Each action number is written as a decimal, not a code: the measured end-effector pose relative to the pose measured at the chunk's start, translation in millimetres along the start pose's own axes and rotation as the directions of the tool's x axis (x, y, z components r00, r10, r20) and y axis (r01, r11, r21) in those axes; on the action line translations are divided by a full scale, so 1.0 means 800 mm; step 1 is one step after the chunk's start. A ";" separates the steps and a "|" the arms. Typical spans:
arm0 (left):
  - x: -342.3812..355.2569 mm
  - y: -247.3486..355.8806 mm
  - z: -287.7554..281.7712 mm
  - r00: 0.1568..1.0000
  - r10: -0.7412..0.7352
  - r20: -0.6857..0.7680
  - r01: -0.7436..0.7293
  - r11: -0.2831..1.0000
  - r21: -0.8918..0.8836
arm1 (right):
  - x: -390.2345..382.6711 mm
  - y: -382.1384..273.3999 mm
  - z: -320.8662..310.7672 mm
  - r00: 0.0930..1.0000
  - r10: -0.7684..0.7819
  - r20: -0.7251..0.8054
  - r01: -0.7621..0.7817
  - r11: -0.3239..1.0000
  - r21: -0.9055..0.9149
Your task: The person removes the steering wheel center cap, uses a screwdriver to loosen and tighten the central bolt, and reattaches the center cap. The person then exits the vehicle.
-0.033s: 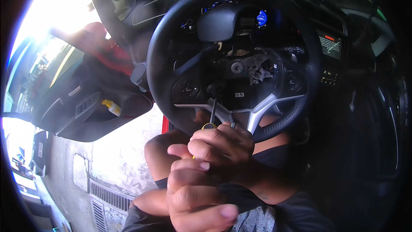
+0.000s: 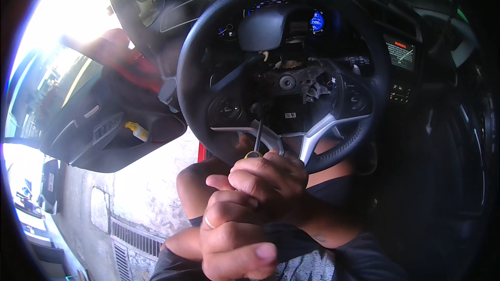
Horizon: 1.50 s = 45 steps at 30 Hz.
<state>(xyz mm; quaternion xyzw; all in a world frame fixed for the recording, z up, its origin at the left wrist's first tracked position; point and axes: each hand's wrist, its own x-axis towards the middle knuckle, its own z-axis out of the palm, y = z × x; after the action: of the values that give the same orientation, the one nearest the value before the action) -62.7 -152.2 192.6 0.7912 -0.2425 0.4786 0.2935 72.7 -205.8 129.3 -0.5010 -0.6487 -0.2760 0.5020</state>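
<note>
Up close, a person sits in the driver's seat of a car, both hands raised in front of the steering wheel (image 2: pixel 208 36). The right hand (image 2: pixel 273 184) is curled shut around the yellow-and-black handle of a screwdriver (image 2: pixel 257 138), whose dark shaft runs up into the wheel's open hub (image 2: pixel 291 91), just above the silver lower spokes. The hub's centre cover is off (bare metal and wiring show where the pad would sit). The left hand (image 2: pixel 234 239) lies directly below the right one, nearer the camera, fingers folded into a loose fist with a ring on one finger; whether it grips the tool's handle or only braces against the other hand, I cannot tell. Behind the wheel's upper rim, blue-lit gauges (image 2: pixel 316 21) glow. Beyond the left edge of the wheel, the driver's door (image 2: pixel 104 125) stands open, a small yellow-topped object (image 2: pixel 136 130) resting in its pocket, and bright concrete ground (image 2: pixel 151 187) shows below.
</note>
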 end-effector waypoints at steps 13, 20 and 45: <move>-0.005 -0.027 0.030 0.986 0.108 -0.126 -0.112 0.993 -0.024 | -0.030 0.037 -0.003 0.988 0.087 -0.130 -0.048 0.959 0.278; -0.001 -0.023 0.026 0.988 -0.051 0.148 0.070 0.990 -0.126 | -0.026 0.038 -0.018 0.992 0.122 -0.028 -0.106 0.938 0.330; -0.005 -0.028 0.058 0.943 0.059 -0.326 -0.035 0.996 0.079 | -0.037 0.036 0.009 0.972 0.158 -0.176 -0.100 0.949 0.299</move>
<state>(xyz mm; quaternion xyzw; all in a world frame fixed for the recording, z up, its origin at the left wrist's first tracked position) -21.3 -168.5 166.5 0.7045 -0.1918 0.6190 0.2895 96.7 -200.8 95.5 -0.4341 -0.5944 -0.1936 0.6487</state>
